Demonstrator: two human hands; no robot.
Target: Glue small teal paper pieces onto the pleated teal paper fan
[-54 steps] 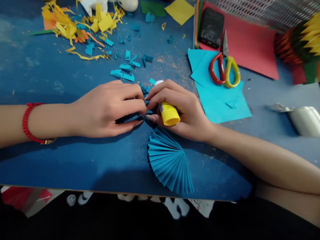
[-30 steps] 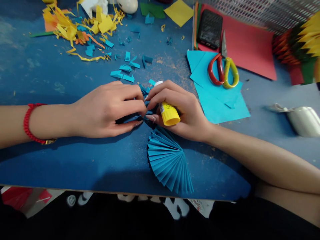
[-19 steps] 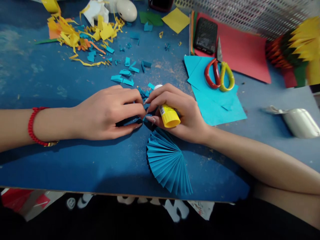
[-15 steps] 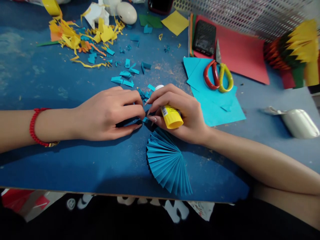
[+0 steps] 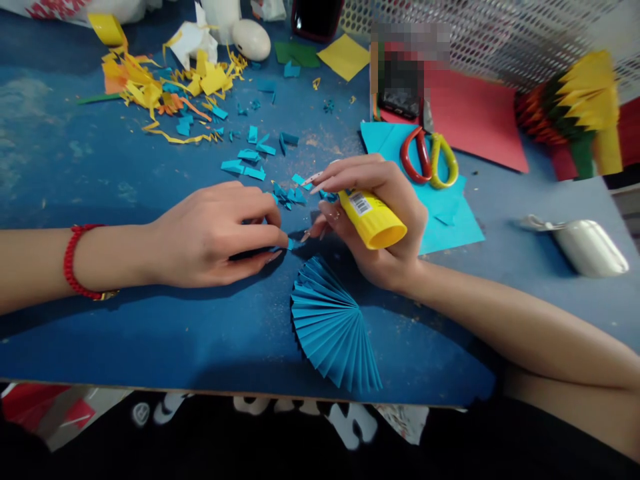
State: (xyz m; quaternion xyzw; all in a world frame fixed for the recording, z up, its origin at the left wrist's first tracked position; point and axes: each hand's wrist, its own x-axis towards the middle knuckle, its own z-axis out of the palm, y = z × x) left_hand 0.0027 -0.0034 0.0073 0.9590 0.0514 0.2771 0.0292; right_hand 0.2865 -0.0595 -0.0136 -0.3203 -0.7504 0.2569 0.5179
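My right hand [image 5: 383, 207] is closed round a yellow glue stick [image 5: 376, 220], its wide base tilted toward me. The far end of the stick is hidden by my fingers. My left hand [image 5: 220, 233] rests on the table with curled fingers. A small blue paper piece [image 5: 291, 245] shows at its index fingertip, mostly covered by the fingers. Just below my right hand lies a pleated blue paper fan [image 5: 333, 330], spread in a half round and touched by neither hand. Small blue paper scraps [image 5: 289, 195] lie between and beyond the hands.
Red-and-yellow-handled scissors [image 5: 430, 160] lie on light blue sheets [image 5: 450, 230], near a dark phone [image 5: 401, 83] and red paper [image 5: 473, 117]. A white case [image 5: 590, 247] sits at right. Yellow and orange scraps [image 5: 150, 83] pile at back left. The table's front edge [image 5: 200, 392] runs close below.
My right hand has drawn slightly away from the left, its fingers lifting and the glue stick turning outward. My left hand stays nearly in place. The view has shifted a little.
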